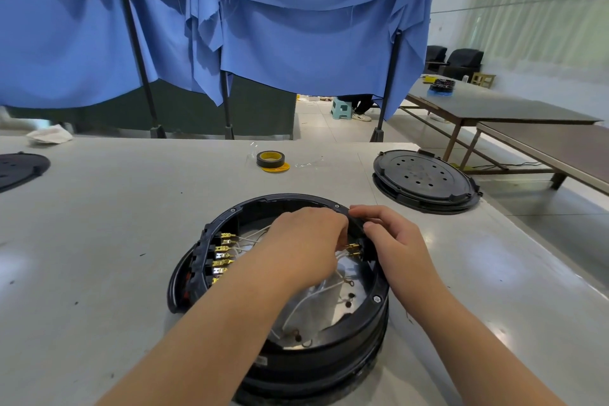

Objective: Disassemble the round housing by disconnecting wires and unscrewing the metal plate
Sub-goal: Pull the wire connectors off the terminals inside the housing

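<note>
On the desk [99, 208] near you: the round housing [290, 306] sits open, and both your hands are over it.
Step now: you look to be pulling wires [316, 293] off the gold clips [353, 249] on the right side.
Left hand [303, 241]: curled down inside; its fingertips are hidden, so I cannot tell what it holds.
Right hand [395, 241]: fingers curled over the rim, holding it.
Next move: pull each clip straight off, gently.
Metal plate [349, 277]: shiny, at the bottom, not yet unscrewed.
Count: two tape rolls [271, 159], two black lids [425, 180].
</note>
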Action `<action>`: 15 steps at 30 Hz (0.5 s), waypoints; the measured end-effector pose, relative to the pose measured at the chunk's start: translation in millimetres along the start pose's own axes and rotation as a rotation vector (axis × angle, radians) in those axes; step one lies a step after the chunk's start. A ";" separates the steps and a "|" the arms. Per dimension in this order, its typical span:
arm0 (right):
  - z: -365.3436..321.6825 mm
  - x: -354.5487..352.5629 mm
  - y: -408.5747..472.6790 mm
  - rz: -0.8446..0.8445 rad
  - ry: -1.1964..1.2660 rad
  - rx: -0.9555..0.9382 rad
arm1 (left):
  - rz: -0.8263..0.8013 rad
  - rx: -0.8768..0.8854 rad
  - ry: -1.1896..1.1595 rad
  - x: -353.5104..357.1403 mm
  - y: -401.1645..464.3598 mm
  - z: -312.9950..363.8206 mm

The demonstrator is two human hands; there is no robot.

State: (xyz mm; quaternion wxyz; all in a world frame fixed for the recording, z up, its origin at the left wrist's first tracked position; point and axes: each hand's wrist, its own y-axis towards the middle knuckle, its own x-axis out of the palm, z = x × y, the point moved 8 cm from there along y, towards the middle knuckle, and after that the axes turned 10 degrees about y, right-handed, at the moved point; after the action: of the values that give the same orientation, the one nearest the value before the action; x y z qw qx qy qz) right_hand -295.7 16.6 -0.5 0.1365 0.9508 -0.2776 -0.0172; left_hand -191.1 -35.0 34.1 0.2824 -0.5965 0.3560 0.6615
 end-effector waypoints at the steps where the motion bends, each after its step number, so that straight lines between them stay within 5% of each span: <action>1: 0.0 -0.2 0.1 0.001 0.000 -0.002 | 0.010 0.007 0.013 -1.2 0.1 0.8; 15: 0.3 0.0 0.9 -0.007 0.017 -0.006 | 0.000 -0.009 0.101 -1.9 1.5 2.5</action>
State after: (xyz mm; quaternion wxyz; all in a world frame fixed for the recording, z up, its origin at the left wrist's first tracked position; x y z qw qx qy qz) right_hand -296.2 15.8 -0.6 0.1418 0.9515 -0.2729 -0.0106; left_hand -193.5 -33.8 36.3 0.2616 -0.6304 0.3668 0.6321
